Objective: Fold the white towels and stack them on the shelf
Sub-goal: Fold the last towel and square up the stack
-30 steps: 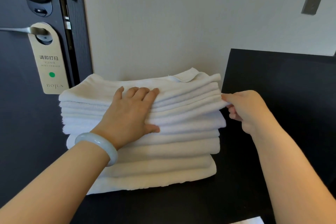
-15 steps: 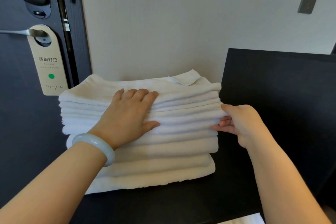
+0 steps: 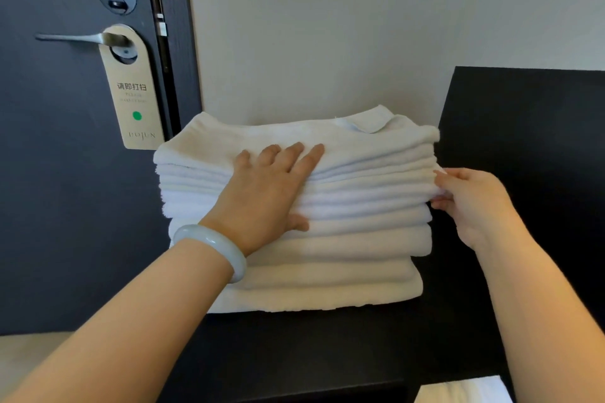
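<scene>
A tall stack of folded white towels (image 3: 343, 239) stands on the black shelf (image 3: 294, 347) against the pale wall. My left hand (image 3: 265, 193) lies flat on the front of the upper towels, fingers straight over the top edge, thumb lower down. My right hand (image 3: 468, 203) is at the stack's right side, thumb and fingers pinching the ends of the middle towels. A small corner flap (image 3: 370, 123) sticks up on the top towel at the back right.
A dark door (image 3: 49, 190) with a metal handle (image 3: 75, 38) and a beige hanging tag (image 3: 134, 91) is left of the stack. A black upright panel (image 3: 530, 127) stands to the right. White cloth (image 3: 458, 391) shows at the bottom right edge.
My right hand dropped down the stack's right side, then rose a little and now pinches the middle towel ends. My left hand has stayed pressed on the front.
</scene>
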Action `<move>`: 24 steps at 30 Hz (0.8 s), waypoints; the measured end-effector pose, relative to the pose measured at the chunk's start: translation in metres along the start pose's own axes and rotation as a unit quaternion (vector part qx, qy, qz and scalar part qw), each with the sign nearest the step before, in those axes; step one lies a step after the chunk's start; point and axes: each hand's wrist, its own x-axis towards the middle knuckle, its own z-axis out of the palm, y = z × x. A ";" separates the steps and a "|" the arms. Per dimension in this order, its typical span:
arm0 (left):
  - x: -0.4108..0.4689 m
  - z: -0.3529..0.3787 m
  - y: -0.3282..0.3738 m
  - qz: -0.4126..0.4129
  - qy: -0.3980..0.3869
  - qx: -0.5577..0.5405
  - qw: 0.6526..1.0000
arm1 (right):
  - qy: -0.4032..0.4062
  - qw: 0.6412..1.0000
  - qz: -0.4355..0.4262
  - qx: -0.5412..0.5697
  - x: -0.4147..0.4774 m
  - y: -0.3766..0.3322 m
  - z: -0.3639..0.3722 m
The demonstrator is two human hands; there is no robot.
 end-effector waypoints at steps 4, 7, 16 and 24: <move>-0.021 -0.007 -0.015 -0.050 0.057 -0.057 0.995 | -0.037 0.998 0.037 0.030 -0.009 0.024 -0.008; -0.052 0.003 -0.033 -0.150 0.171 -0.152 0.962 | -0.041 0.996 0.037 0.063 -0.022 0.043 -0.010; -0.080 0.068 0.088 0.142 0.115 -0.226 0.957 | 0.031 0.999 -0.026 -0.009 -0.037 0.086 0.019; -0.061 0.092 0.102 0.157 0.004 -0.149 0.976 | 0.070 0.996 -0.050 -0.027 -0.022 0.079 0.017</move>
